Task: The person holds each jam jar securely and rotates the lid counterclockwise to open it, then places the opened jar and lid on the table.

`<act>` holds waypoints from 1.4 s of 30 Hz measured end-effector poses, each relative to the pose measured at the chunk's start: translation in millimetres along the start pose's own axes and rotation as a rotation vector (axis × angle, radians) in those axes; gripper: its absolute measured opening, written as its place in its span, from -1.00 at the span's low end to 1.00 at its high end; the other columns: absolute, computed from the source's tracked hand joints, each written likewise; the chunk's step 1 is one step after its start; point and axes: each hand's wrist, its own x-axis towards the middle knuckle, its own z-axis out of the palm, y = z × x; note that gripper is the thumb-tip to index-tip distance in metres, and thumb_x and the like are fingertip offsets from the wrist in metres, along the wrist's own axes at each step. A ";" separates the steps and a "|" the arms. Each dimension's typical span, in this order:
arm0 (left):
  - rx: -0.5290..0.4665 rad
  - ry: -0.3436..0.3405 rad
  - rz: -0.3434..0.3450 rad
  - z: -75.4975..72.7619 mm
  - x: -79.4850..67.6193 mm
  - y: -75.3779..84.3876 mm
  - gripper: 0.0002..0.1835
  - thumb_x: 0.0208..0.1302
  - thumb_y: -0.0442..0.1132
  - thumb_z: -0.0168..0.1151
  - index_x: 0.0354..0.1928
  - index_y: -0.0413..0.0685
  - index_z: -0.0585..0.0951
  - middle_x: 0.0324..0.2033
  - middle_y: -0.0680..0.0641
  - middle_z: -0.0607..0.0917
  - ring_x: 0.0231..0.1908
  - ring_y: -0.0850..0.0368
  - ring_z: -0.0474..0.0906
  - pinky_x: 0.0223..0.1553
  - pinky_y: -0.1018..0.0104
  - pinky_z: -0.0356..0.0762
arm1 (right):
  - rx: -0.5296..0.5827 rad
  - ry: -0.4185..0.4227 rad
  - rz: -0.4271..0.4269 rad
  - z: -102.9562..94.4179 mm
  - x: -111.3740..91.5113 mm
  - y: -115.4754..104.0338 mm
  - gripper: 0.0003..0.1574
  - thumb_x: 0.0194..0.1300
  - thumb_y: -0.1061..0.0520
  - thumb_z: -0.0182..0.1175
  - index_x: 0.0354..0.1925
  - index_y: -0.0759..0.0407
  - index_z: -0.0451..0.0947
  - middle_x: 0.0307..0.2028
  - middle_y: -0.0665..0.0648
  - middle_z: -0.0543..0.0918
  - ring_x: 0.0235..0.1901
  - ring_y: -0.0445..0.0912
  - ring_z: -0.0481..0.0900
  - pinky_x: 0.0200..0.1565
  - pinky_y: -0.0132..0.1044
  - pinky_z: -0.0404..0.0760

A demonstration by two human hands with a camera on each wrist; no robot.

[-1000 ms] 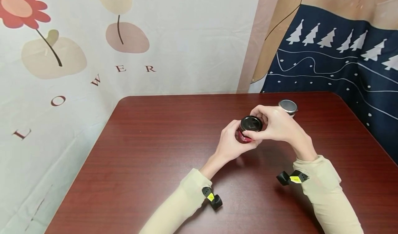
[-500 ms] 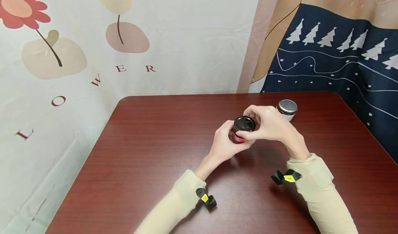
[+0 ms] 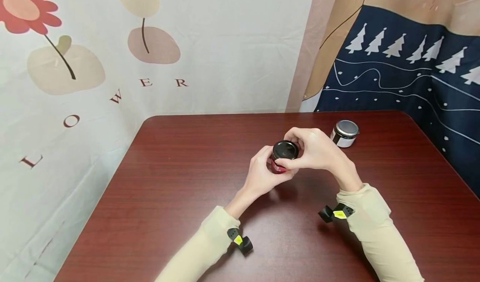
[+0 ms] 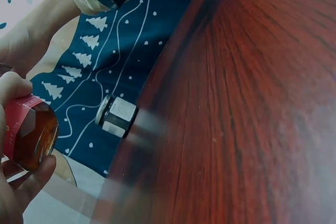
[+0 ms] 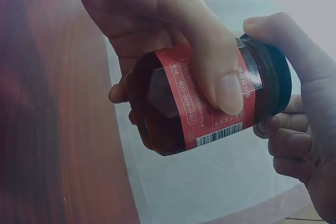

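Note:
A glass jar (image 5: 157,93) with a red printed label and dark amber contents is held above the table between both hands. My left hand (image 3: 260,175) grips the jar's body, its thumb lying across the label in the right wrist view. Around the black lid (image 3: 286,150), my right hand (image 3: 315,150) curls its thumb and fingers. In the left wrist view the jar's faceted base (image 4: 39,135) shows beside the left fingers, apart from the tabletop. The lid sits on the jar.
A second jar (image 3: 345,134), with a silver-grey lid and a pale label, stands on the brown wooden table (image 3: 180,182) near its far right edge. Patterned cloths (image 3: 232,44) hang behind the table. Each sleeve carries a small black wrist camera (image 3: 240,241).
Both hands have moved left together with the red-labelled jar. More of the second jar now shows beside the right hand. The grip on body and lid looks the same.

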 end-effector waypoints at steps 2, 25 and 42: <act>0.007 0.002 -0.004 -2.8 -0.7 -0.7 -0.51 -0.09 -0.17 0.62 -0.08 -0.10 0.64 -0.28 0.04 0.66 -0.31 0.23 0.52 -0.29 0.49 0.52 | 0.007 -0.001 -0.006 2.0 2.1 -0.8 -0.54 -0.11 -0.08 0.60 -0.31 0.01 0.58 -0.54 -0.19 0.55 -0.60 -0.29 0.44 -0.50 -0.35 0.47; 0.033 0.030 -0.012 -22.4 -6.0 -14.1 -0.56 -0.13 -0.17 0.62 -0.16 -0.10 0.66 -0.34 0.06 0.64 -0.40 0.25 0.50 -0.37 0.37 0.57 | 0.033 -0.043 0.010 21.1 12.5 -6.5 -0.52 -0.04 -0.14 0.59 -0.24 0.01 0.60 -0.45 -0.17 0.61 -0.51 -0.24 0.52 -0.41 -0.32 0.55; 0.094 0.111 0.041 -26.4 -6.3 -12.6 -0.57 -0.17 -0.13 0.61 -0.22 -0.09 0.67 -0.44 0.05 0.55 -0.44 0.24 0.45 -0.44 0.39 0.49 | -0.006 -0.002 -0.081 25.4 12.7 -7.3 -0.48 0.07 -0.12 0.54 -0.10 0.10 0.62 -0.37 -0.13 0.61 -0.48 -0.21 0.53 -0.39 -0.33 0.56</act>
